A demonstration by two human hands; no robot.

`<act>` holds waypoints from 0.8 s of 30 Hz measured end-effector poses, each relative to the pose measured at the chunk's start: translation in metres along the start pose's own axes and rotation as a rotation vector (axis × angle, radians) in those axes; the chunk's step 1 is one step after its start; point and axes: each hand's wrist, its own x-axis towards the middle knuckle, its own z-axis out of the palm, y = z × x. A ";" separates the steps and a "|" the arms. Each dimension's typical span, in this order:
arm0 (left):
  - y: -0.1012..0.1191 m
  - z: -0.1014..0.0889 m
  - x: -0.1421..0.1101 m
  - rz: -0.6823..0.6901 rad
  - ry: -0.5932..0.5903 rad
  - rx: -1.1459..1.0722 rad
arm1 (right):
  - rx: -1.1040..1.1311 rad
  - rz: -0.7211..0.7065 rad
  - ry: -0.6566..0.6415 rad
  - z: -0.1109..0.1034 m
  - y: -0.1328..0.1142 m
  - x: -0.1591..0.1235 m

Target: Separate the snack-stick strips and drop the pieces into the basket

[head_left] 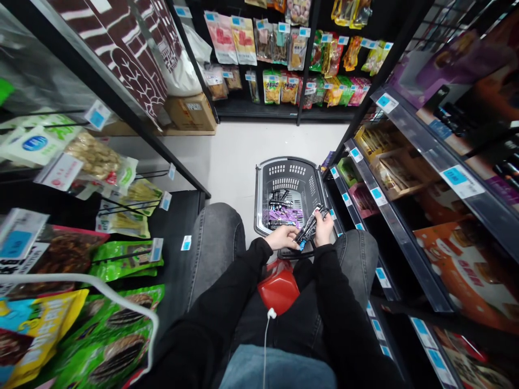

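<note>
Both of my hands grip a bunch of slim black packets (311, 222) above the near right side of a grey shopping basket (263, 172). My left hand (283, 237) pinches the lower end, where a bit of blue shows. My right hand (323, 228) is closed round the upper right part. Inside the basket lie more black packets (280, 203) and a layer of purple packets (284, 217). How many packets are in my hands cannot be made out.
A red object (279, 289) with a white cable sits between my knees. Shelves with price tags stand close on the right (421, 162). Hanging snack bags (125, 259) line the left. A cardboard box (191, 113) and a back rack (259, 114) lie beyond the basket.
</note>
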 end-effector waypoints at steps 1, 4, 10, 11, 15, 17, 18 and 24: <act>-0.002 0.000 0.001 -0.004 -0.021 -0.017 | -0.006 0.002 0.002 0.000 0.000 0.000; -0.005 0.001 0.002 -0.008 -0.045 -0.039 | 0.011 0.054 -0.027 -0.001 -0.003 0.000; -0.008 0.003 0.004 -0.031 0.169 -0.153 | 0.172 0.223 -0.495 0.002 -0.010 -0.008; -0.008 0.003 0.004 -0.027 0.197 -0.142 | 0.179 0.240 -0.557 0.002 -0.009 -0.009; -0.006 0.004 0.005 -0.006 0.245 0.096 | 0.132 0.239 -0.474 0.004 0.000 -0.009; -0.004 0.005 0.004 0.014 0.272 0.295 | 0.099 0.233 -0.367 0.004 0.003 -0.007; -0.003 0.006 0.004 0.022 0.275 0.385 | 0.093 0.237 -0.327 0.004 0.004 -0.007; -0.007 0.006 0.002 0.002 0.057 0.580 | 0.262 0.348 -0.201 0.004 -0.003 -0.009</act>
